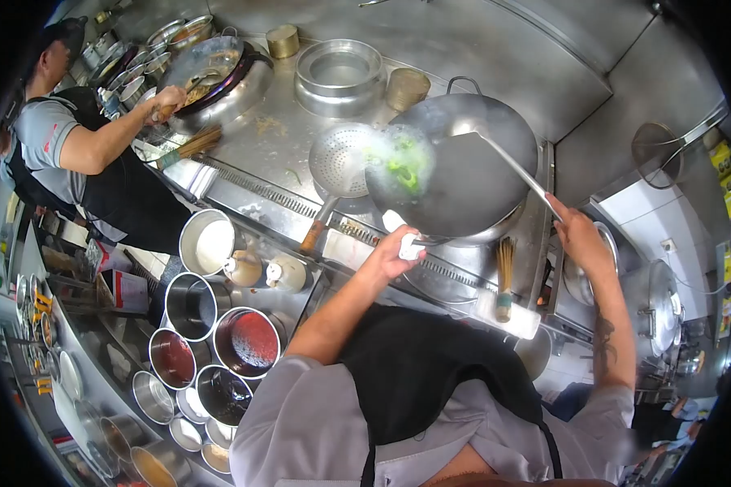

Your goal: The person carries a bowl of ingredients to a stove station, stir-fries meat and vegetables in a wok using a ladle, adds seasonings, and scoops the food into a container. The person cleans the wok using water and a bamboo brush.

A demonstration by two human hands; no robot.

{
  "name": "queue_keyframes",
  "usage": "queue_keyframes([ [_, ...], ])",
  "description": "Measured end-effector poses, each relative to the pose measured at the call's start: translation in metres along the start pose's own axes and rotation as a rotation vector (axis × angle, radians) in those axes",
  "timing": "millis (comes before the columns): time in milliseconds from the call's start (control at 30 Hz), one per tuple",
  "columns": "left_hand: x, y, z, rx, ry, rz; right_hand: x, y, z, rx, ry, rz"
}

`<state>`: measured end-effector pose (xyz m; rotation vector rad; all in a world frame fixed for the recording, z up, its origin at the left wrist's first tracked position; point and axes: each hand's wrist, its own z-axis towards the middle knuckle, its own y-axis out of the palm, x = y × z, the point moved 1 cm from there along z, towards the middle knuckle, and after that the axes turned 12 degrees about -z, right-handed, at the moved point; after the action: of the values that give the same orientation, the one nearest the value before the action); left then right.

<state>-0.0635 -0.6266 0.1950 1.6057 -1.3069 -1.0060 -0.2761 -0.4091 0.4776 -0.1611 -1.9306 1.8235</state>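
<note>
Green vegetables point(404, 166) are being steamed in a large wok point(463, 191) on the stove point(280, 146). The wok's near handle is gripped through a white cloth point(410, 246) by the left hand point(396, 253); a long-handled ladle point(465, 130) is grasped by the right hand point(581, 235). A perforated strainer point(339, 162) is placed just beside the wok.

So we've got shiny brushed metal wall panels point(536, 73) running behind a long stainless bench point(260, 150), with a slotted drain strip point(268, 193) along it. Off to our right there's a white tiled wall point(654, 215) with a socket on it, plus some yellow stuff past that, too blurry for us to read. Pretty bright light bouncing off the steel, and we can see pale floor tiles point(564, 363) below.
</note>
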Motion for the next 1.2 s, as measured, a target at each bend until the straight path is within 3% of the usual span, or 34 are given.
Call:
queue_keyframes([
  [333, 0.004, 0.006, 0.006, -0.101, -0.100, -0.170, -0.041, -0.089, 0.066, -0.105, -0.083, -0.385],
  [500, 0.002, 0.019, 0.004, -0.264, -0.176, -0.292, -0.066, -0.125, 0.092, -0.156, -0.066, -0.511],
  [833, -0.017, 0.063, 0.003, -0.356, -0.362, -0.421, -0.094, -0.190, 0.113, -0.095, -0.131, -0.790],
  [1000, -0.025, 0.078, 0.001, -0.415, -0.414, -0.424, -0.097, -0.203, 0.106, -0.022, -0.139, -0.820],
  [1200, -0.036, 0.081, 0.008, -0.331, -0.401, -0.377, -0.068, -0.179, 0.072, -0.030, -0.076, -0.746],
])
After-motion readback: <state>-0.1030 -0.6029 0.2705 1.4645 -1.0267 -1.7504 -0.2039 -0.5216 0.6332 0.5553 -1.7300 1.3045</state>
